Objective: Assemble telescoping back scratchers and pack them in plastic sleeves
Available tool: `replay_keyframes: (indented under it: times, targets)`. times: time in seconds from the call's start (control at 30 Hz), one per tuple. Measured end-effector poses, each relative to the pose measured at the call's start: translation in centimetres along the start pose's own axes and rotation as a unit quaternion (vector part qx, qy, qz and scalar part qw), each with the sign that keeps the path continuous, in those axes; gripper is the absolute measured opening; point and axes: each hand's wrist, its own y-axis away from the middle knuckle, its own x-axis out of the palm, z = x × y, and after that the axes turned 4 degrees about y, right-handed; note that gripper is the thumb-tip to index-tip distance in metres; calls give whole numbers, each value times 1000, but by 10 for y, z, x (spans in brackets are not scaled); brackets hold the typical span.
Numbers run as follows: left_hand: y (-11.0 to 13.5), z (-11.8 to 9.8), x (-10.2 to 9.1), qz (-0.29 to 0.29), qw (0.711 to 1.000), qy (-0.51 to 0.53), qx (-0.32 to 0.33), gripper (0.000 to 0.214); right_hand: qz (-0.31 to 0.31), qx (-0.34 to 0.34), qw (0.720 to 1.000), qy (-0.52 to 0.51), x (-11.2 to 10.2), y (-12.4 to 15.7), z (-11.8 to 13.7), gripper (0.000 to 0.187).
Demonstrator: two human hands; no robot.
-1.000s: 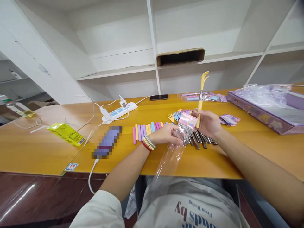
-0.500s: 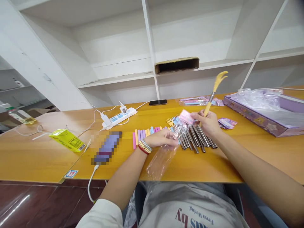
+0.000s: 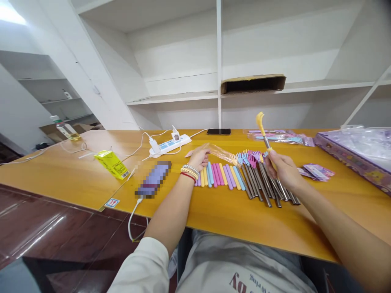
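Note:
My right hand (image 3: 282,167) is closed round the handle of a yellow hand-shaped back scratcher (image 3: 263,129) and holds it upright above the table. My left hand (image 3: 198,156), with bead bracelets at the wrist, pinches a clear plastic sleeve (image 3: 222,154) that stretches to the right over the row. A row of pastel-handled scratchers (image 3: 224,176) with steel shafts (image 3: 265,189) lies side by side on the wooden table (image 3: 238,211) between both hands.
A white power strip (image 3: 166,145), a black phone (image 3: 218,131), a blurred device on a cable (image 3: 153,180) and a yellow packet (image 3: 112,163) lie to the left and back. Small printed cards (image 3: 317,171), packed scratchers (image 3: 279,137) and a purple box (image 3: 354,156) sit to the right. White shelves stand behind.
The left hand has lifted the clear sleeve off the table edge and carried it back over the row. The pink card is no longer in my right hand. The view has swung left.

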Motion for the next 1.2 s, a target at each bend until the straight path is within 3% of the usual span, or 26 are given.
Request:
replay_keyframes:
  times: [0.1,0.17,0.27,0.33,0.4,0.53,0.6,0.7,0.8,0.9,1.0,1.1,1.2]
  targets:
    - [6,1,1,-21,999,-41,27,34,-3,-28,999,22,9,7,5,34]
    - [16,2,6,-23,986,-111,120,46,-30,-31,999,28,14,10,8,32]
    - [39,9,23,72,940,-207,264,47,-43,-1,999,25,20,12,9,32]
    - [55,17,38,169,920,-206,287,41,-10,14,1000,24,23,14,8,30]
    - [69,27,51,230,906,-200,294,38,55,14,997,47,26,17,7,29]
    - [79,42,63,259,880,-236,322,31,209,11,968,140,30,23,8,29]
    - [79,43,63,243,878,-261,320,35,231,2,955,185,30,24,11,30]
    - [79,39,60,222,908,-236,264,33,155,-24,964,215,25,22,14,31]
    - [81,34,58,272,921,-200,192,30,38,-56,983,169,20,17,15,28]
    - [83,31,57,340,882,-262,194,30,-19,-82,993,86,17,13,14,31]
    - [85,28,56,348,829,-349,264,33,-29,-93,993,65,15,13,12,27]
    - [86,24,55,295,784,-431,334,36,-35,-112,987,114,10,15,14,26]
    - [89,22,53,195,740,-514,389,37,-32,-111,976,182,5,15,17,31]
